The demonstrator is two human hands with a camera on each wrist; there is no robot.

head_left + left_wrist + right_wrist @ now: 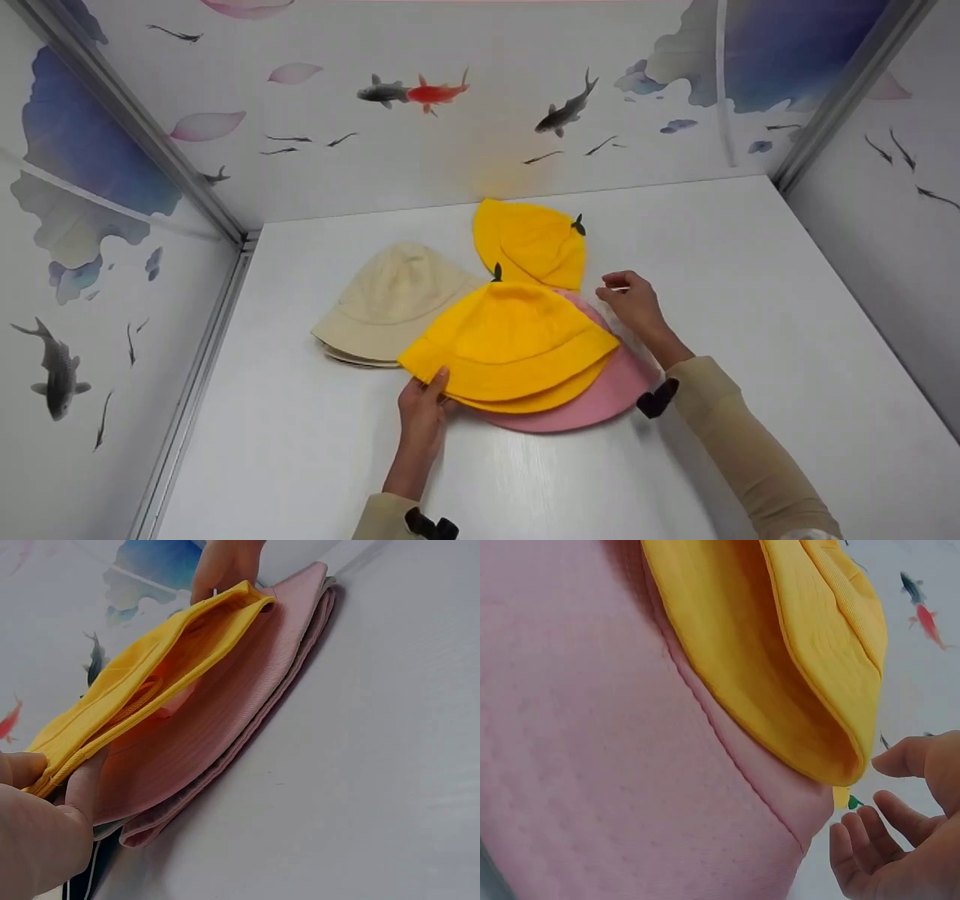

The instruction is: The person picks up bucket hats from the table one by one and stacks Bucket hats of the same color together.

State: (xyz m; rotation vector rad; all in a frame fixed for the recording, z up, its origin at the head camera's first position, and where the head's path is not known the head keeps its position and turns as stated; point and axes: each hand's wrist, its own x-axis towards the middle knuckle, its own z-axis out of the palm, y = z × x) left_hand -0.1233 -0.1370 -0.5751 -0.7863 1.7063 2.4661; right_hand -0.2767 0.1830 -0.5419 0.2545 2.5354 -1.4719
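A yellow bucket hat [517, 337] with a dark leaf tip lies folded flat, crown away from me, over a pink hat [619, 390]. My left hand [421, 420] pinches the yellow brim at its left corner, thumb on top. In the left wrist view the two brim layers of the yellow hat [142, 682] gape apart above the pink hat [247, 675]. To the right of the brim's other corner is my right hand [634, 304], fingers loosely bent and thumb apart. The right wrist view shows nothing between the right hand's fingers [866, 836].
Left of the yellow hat lies a beige hat stack [401, 292], partly under its brim. A second yellow hat [529, 240] with a dark leaf lies behind, near the back wall. The white table [300, 457] is enclosed by fish-printed panels [480, 142].
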